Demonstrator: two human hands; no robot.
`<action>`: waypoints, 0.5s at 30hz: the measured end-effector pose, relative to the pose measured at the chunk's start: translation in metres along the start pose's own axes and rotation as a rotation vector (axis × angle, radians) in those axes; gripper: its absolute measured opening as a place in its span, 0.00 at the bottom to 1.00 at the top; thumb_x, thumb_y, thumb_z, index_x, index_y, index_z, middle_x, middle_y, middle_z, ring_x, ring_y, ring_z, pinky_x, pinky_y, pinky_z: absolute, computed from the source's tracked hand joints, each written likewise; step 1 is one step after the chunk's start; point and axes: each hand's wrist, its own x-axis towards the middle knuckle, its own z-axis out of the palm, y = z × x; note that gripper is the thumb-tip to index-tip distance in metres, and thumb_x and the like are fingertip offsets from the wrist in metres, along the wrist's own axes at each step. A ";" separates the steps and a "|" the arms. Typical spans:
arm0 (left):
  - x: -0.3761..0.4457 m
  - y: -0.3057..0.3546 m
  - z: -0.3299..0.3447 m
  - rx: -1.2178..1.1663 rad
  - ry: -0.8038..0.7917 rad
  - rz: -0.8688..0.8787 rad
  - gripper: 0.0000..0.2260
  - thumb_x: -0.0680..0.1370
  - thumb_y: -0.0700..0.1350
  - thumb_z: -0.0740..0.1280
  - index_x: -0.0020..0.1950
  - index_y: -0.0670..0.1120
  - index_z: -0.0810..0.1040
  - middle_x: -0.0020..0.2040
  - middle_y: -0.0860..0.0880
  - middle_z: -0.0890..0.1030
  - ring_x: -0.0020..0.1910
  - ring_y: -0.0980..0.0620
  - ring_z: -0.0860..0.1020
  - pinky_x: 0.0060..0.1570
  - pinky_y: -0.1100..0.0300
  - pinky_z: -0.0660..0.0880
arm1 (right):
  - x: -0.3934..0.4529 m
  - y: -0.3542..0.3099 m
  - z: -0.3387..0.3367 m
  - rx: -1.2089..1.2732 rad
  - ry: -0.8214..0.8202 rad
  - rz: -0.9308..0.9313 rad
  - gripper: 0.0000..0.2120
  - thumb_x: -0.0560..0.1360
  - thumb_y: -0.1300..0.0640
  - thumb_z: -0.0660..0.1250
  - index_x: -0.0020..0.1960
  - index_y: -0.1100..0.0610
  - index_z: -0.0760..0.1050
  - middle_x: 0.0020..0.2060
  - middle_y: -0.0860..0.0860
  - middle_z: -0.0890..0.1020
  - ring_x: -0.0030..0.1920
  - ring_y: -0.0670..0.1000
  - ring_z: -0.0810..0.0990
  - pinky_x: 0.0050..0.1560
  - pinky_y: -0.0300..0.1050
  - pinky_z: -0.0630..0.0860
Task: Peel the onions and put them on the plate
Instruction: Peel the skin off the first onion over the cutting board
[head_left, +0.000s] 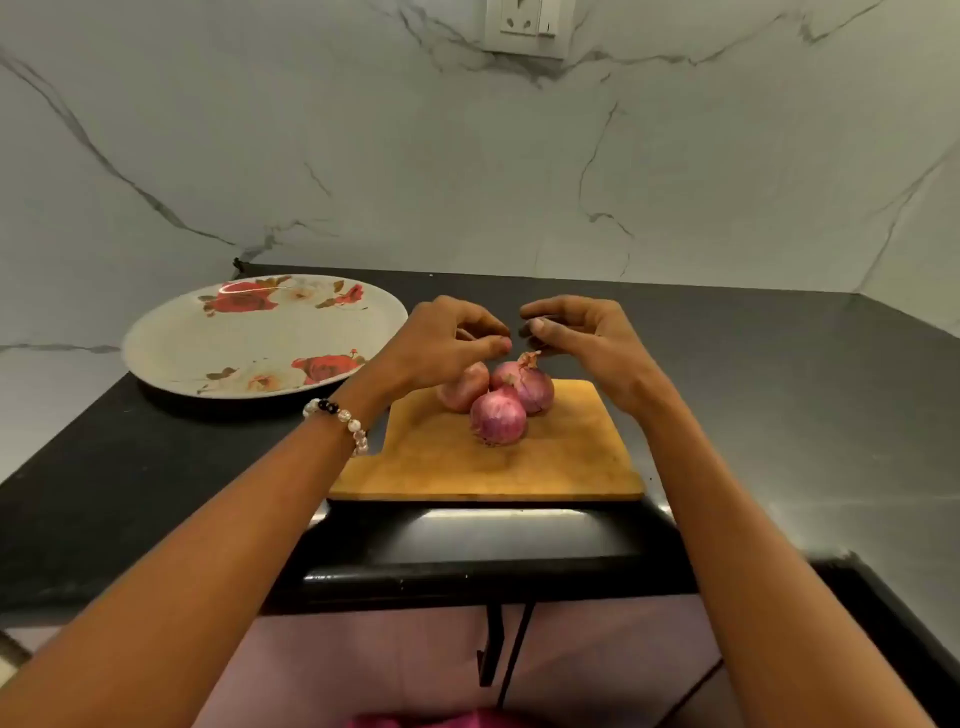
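Fingers (498, 344) curled above 3 onions (496, 397); plate (171, 358) bare.

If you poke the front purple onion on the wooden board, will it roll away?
Probably a little. The round purple-pink onion nearest the person sits loose on the flat wooden chopping board, so a push would likely roll it. Two onions close behind it might stop it going backward. Its dry, papery skin looks apt to flake or slip under fingers.
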 end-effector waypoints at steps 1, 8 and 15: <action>0.002 -0.001 0.001 -0.010 -0.034 0.003 0.11 0.76 0.47 0.69 0.58 0.48 0.80 0.52 0.51 0.82 0.48 0.58 0.79 0.47 0.68 0.76 | -0.001 0.004 0.002 -0.014 -0.005 -0.009 0.10 0.79 0.63 0.67 0.60 0.62 0.80 0.50 0.60 0.84 0.49 0.54 0.84 0.51 0.45 0.82; 0.003 -0.017 0.003 0.033 -0.162 0.057 0.14 0.75 0.50 0.69 0.60 0.48 0.79 0.51 0.53 0.81 0.49 0.58 0.80 0.48 0.67 0.77 | -0.001 0.009 -0.004 -0.099 -0.106 0.000 0.13 0.79 0.55 0.65 0.59 0.60 0.80 0.50 0.55 0.84 0.50 0.50 0.84 0.46 0.40 0.80; -0.002 -0.017 0.007 0.034 -0.132 0.080 0.14 0.75 0.50 0.69 0.59 0.48 0.80 0.49 0.55 0.81 0.48 0.62 0.79 0.48 0.68 0.76 | -0.002 0.011 -0.013 -0.187 -0.454 0.102 0.26 0.71 0.52 0.73 0.68 0.47 0.72 0.62 0.47 0.79 0.62 0.48 0.79 0.61 0.45 0.78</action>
